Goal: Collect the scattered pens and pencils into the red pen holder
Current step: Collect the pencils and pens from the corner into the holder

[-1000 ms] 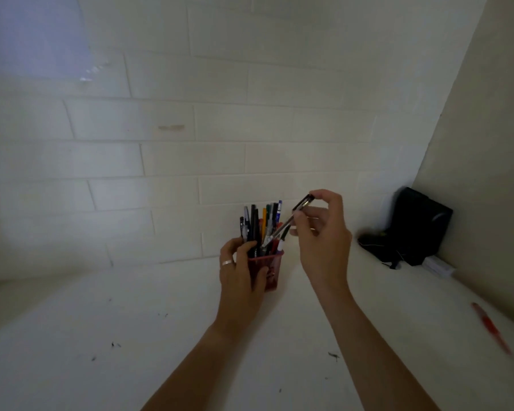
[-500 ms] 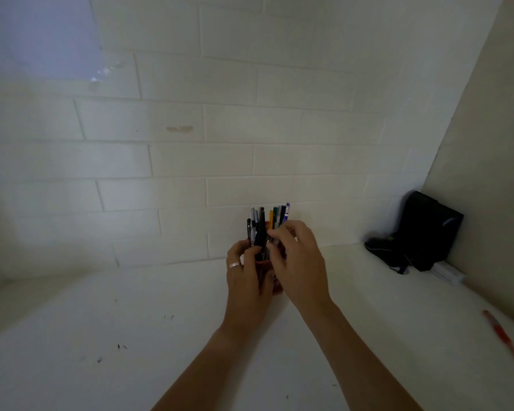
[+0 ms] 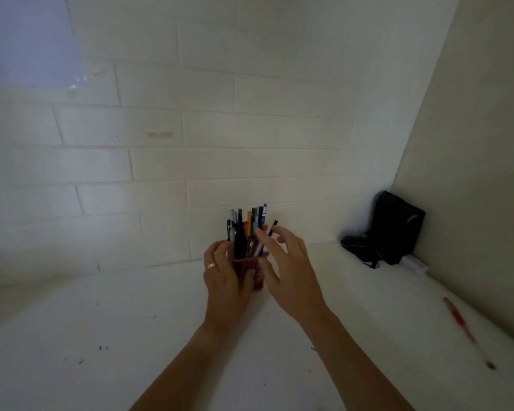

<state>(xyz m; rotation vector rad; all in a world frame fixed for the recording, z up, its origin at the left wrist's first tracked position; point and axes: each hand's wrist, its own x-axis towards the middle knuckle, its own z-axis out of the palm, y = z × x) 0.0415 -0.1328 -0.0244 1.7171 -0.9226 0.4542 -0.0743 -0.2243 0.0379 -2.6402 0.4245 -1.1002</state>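
Note:
The red pen holder (image 3: 247, 266) stands on the white table near the tiled wall, packed with several upright pens and pencils (image 3: 247, 229). My left hand (image 3: 223, 272), with a ring on one finger, is wrapped around the holder's left side. My right hand (image 3: 287, 266) hovers just right of the holder with fingers spread and nothing held; a dark pen (image 3: 272, 227) leans out of the holder beside its fingertips. A red pen (image 3: 465, 329) lies alone on the table at the far right.
A black pouch (image 3: 393, 226) with a cable and a small white box (image 3: 414, 265) sit in the back right corner. A beige side wall (image 3: 472, 173) bounds the table on the right. Small dark specks (image 3: 103, 347) dot the table surface (image 3: 101, 321).
My right hand lowered a dark pen into the holder, let go and has opened, drawing slightly right. My left hand has kept its grip on the holder.

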